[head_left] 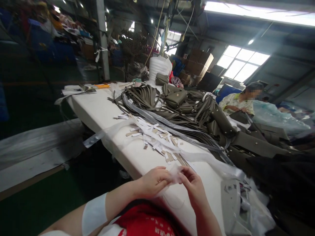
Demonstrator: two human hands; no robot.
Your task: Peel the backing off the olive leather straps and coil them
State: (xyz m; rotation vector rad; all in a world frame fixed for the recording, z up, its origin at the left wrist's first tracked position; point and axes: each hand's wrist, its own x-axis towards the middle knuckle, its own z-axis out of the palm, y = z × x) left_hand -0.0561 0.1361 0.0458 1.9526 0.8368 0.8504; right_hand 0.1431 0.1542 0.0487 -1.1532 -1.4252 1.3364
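Note:
Between my two hands is a thin, translucent white plastic strip (pixel 175 173), held just over the near edge of the white table. My left hand (pixel 156 180) is closed on one side of the strip. With thumb and fingers pinched, my right hand (pixel 190 179) grips its other side. Just beyond my fingers, a scatter of white and brown paper slips (pixel 157 137) lies on the tabletop. A long clear plastic band (pixel 209 159) runs across the table behind my right hand.
Dark olive straps (pixel 145 96) and bags (pixel 176 98) are heaped across the table (pixel 91 108). A co-worker (pixel 242 100) sits at the far right side. An orange-handled cutter (pixel 101 86) lies at the far left corner. A white plastic container (pixel 231 200) is at my right.

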